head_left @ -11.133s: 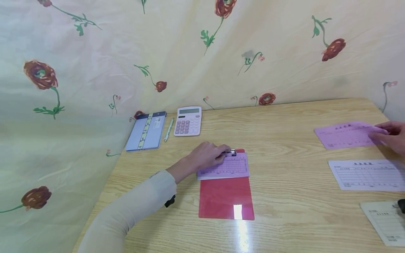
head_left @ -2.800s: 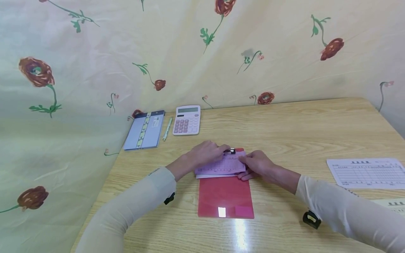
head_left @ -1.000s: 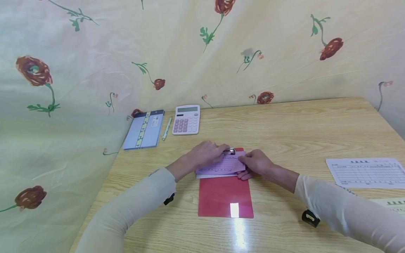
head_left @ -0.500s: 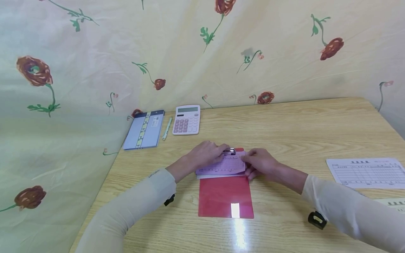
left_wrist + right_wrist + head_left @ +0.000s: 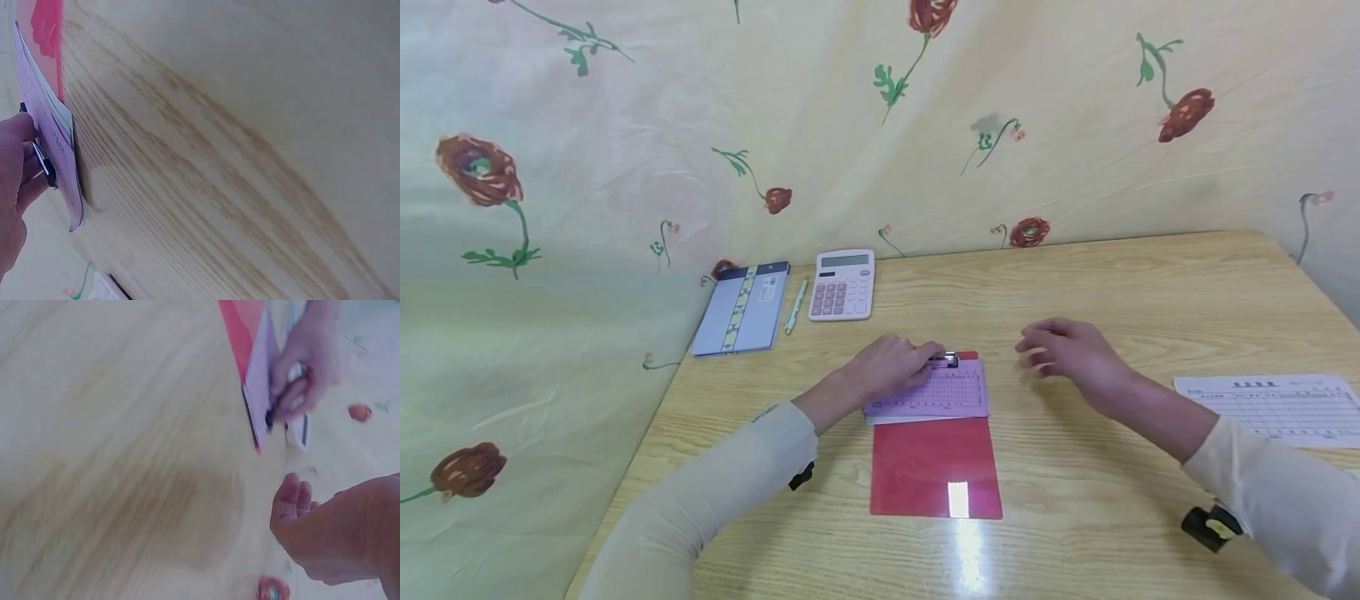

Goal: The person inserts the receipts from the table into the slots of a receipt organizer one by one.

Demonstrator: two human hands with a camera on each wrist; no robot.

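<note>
A red clipboard (image 5: 936, 475) lies on the wooden table with purple printed slips (image 5: 951, 392) under its metal clip (image 5: 949, 360); a white sheet edge peeks out below them. My left hand (image 5: 895, 367) grips the clip, and in the left wrist view thumb and fingers (image 5: 19, 159) close round it at the top of the slips. My right hand (image 5: 1071, 354) hovers above the table to the right of the clipboard, fingers loosely bent and holding nothing. The right wrist view also shows this hand (image 5: 331, 525) apart from the clipboard.
A pink calculator (image 5: 842, 285), a pale green pen (image 5: 796, 307) and a blue notebook (image 5: 741, 308) lie at the back left. On the right is a white printed form (image 5: 1273, 408). A flowered cloth (image 5: 850, 125) hangs behind the table.
Earlier the right hand brought a purple slip from the right to the clipboard. It has since let go and moved right; the slips now lie flat. The left hand stays on the clip.
</note>
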